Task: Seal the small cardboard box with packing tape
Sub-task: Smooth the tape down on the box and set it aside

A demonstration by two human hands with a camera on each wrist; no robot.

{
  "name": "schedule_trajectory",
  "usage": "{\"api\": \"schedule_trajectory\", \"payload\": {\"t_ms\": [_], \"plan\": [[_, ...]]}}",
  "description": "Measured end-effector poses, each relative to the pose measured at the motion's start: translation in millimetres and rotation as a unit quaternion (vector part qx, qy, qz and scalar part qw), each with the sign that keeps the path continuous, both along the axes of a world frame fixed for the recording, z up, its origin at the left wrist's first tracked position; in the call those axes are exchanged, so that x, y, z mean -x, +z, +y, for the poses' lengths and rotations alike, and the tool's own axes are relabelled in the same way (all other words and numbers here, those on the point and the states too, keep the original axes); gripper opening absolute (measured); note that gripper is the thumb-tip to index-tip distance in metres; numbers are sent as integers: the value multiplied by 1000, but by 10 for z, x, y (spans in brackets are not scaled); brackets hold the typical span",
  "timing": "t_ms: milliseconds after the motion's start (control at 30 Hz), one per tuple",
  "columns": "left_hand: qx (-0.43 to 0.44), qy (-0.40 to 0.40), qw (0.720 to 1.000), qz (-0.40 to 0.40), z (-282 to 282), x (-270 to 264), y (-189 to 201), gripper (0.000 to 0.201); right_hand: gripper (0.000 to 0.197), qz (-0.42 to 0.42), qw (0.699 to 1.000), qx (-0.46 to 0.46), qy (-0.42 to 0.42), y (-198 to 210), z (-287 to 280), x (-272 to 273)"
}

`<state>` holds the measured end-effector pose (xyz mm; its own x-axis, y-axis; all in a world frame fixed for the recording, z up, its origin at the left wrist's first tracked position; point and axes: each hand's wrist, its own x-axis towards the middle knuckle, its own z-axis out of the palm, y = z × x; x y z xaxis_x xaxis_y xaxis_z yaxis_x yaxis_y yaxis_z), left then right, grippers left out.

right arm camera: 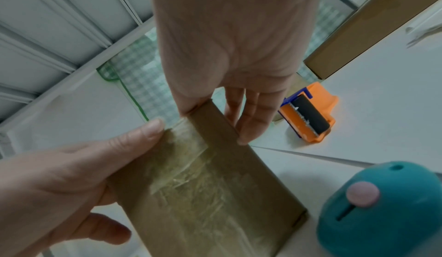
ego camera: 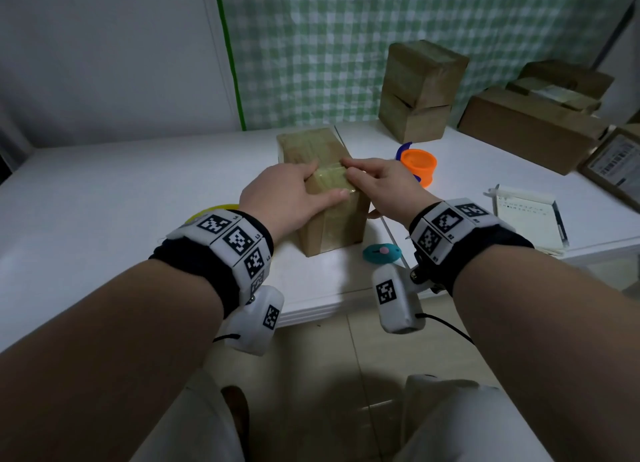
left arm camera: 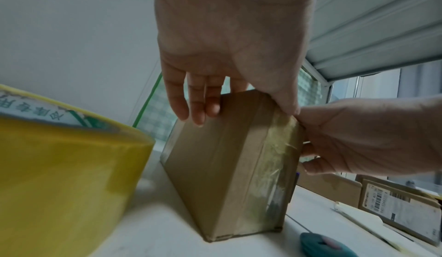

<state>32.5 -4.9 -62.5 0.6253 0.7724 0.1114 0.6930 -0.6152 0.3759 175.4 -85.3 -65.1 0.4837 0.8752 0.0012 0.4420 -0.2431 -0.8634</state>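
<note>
The small cardboard box stands on the white table, its long side running away from me. A strip of clear packing tape runs over its near top and down the front face. My left hand lies on the near left corner: its fingers hang straight down the left side and the thumb rests on the taped top edge. My right hand presses from the right, thumb on the top and fingers straight against the right side.
A yellow tape roll lies just left of my left wrist. An orange tape dispenser sits right of the box, a teal cutter near the front edge, a notepad further right. Other cardboard boxes stand at the back.
</note>
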Motion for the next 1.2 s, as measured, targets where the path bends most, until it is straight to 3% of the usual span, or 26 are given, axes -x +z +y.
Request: {"api": "schedule_trajectory", "payload": {"t_ms": [300,433,733,867,1200], "plan": [[-80,-28,994,72,-1,-50,-41,69,38,-8,1000,-25,-1,-104,52,-41],[-80,-18,993,84,-16,-36,-100,75,38,-12,1000,-17,4,-99,38,-42],[-167,31,978,121,-85,-91,106,95,43,2,999,32,19,16,-52,-1],[-183,25,977,106,-89,-151,-36,92,44,3,999,34,19,10,-74,-11],[-271,0,945,184,-163,-150,-134,93,46,0,998,47,33,31,-121,-5]]}}
